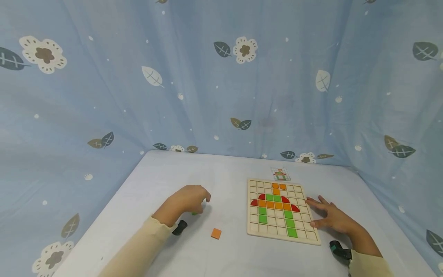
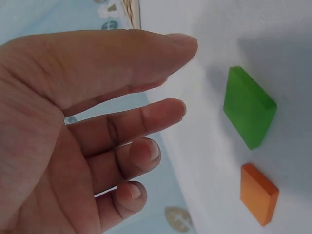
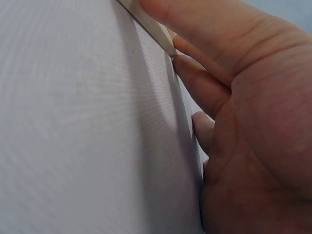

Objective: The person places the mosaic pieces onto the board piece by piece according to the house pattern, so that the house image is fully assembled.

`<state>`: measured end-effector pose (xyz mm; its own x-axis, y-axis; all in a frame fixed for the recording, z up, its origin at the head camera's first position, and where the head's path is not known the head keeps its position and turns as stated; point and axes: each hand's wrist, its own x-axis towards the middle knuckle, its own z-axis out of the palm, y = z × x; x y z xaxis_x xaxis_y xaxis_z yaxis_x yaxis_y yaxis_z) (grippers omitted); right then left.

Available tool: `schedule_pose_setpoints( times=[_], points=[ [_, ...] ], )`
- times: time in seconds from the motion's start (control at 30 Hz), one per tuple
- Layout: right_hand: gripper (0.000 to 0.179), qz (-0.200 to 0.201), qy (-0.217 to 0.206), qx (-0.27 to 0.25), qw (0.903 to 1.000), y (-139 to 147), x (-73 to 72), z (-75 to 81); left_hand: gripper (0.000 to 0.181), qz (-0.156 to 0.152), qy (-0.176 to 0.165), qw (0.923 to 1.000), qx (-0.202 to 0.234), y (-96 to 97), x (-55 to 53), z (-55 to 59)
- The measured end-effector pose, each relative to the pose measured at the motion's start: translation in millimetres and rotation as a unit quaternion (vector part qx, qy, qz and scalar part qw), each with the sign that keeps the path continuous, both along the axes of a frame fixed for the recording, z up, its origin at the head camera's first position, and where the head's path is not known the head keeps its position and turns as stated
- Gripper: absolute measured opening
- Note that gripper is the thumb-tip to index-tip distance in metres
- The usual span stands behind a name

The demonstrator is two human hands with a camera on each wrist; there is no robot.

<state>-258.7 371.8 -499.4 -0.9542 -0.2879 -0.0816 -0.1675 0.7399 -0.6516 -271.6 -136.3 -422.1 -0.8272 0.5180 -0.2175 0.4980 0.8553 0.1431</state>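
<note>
My left hand (image 1: 189,198) hovers above the white table, nothing between its thumb and loosely bent fingers. Close by lies a green square tile (image 2: 249,108), mostly covered by the hand in the head view. An orange square tile (image 1: 216,233) rests a little nearer to me. On the right, a wooden grid board (image 1: 254,228) holds green, orange and red pieces arranged as a figure. My right hand (image 1: 330,217) lies beside the board's right edge, its thumb and fingers spread and touching that edge.
Behind the board lies a small pattern card (image 1: 280,174) with a similar coloured figure. A blue curtain (image 1: 194,96) with leaves and flowers hangs around the back and sides of the white table (image 1: 166,165). Each wrist wears a black strap device.
</note>
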Motion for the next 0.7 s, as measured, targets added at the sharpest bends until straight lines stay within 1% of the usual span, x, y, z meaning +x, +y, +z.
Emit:
schedule_pose_setpoints(
  times=[0.13, 0.23, 0.37, 0.53, 0.7],
  points=[
    [0.089, -0.002, -0.003, -0.004, 1.0, 0.5, -0.7, -1.3, 0.033, 0.012, -0.006, 0.9999, 0.001, -2.4, 3.4, 1.7],
    [0.088, 0.0, -0.002, -0.008, 1.0, 0.9, -0.8, -1.0, 0.032, 0.015, -0.004, 0.9999, -0.002, -4.5, 4.6, 0.5],
    [0.087, 0.003, -0.002, -0.008, 1.0, 0.8, -0.6, -0.2, 0.03, 0.017, 0.003, 0.9998, -0.006, -9.8, 4.7, -4.7],
    [0.088, -0.002, -0.002, -0.001, 1.0, -2.1, -0.2, 0.7, 0.031, 0.034, -0.004, 0.9994, -0.004, -18.2, 4.5, -13.1],
    [0.089, -0.007, 0.001, 0.001, 1.0, -2.4, 0.6, 0.7, 0.023, 0.034, -0.005, 0.9994, 0.004, -22.2, 4.4, -19.4]
  ],
)
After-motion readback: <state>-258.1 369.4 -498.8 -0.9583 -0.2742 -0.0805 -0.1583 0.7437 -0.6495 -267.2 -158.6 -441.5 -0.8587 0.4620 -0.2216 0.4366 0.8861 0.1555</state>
